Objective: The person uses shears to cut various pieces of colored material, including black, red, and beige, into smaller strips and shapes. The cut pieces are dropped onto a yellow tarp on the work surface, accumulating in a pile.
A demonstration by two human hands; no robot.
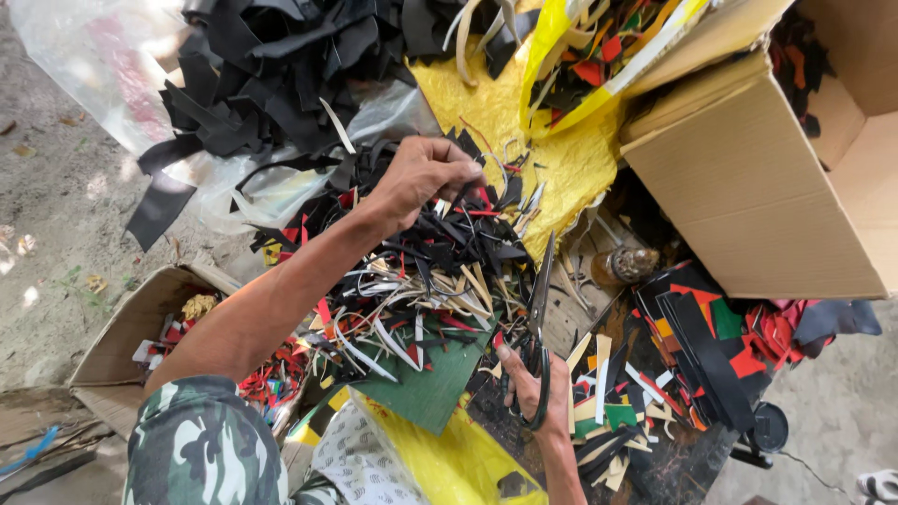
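Observation:
My left hand reaches forward into a heap of mixed scraps, thin strips in black, red, cream and green. Its fingers are closed, pinching at strips near the top of the heap; which strip is held cannot be told. My right hand grips the handles of large dark scissors, whose blades point up and away, closed or nearly so. A green sheet piece lies just left of the right hand.
A large cardboard box stands at the right. A smaller open box with scraps sits at the left. Black strips fill a clear plastic bag at the top. Yellow sacking lies beneath; coloured offcuts are stacked at the right.

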